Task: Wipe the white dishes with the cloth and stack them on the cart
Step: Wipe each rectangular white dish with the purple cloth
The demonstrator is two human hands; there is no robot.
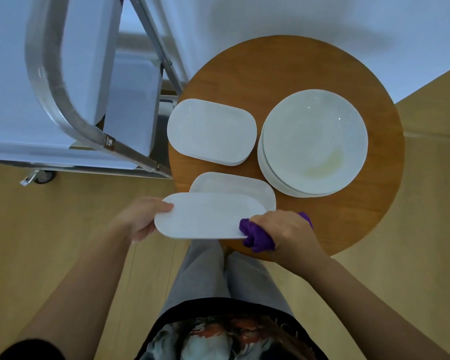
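wood-look floor (63,229) under us, round wooden table (348,229) ahead, pale wall behind. nearest we see our grey trousers (205,276) and patterned dark shirt (218,339). our left hand (140,219) grips the left end of a white oblong dish (205,219), thumb on top of the rim, fingers curled under it, dish held just above the table's near edge. our right hand (283,229) is closed around a bunched purple cloth (257,235), which touches the dish's right end. just behind the held dish, another oblong dish (244,184) lies on the table, partly covered by it. farther back, a stack of oblong dishes (211,131) on the left, and a stack of round white plates (315,144) on the right, top plate showing a yellowish smear. metal cart (50,81) with white shelves stands left of the table, a caster on the floor.
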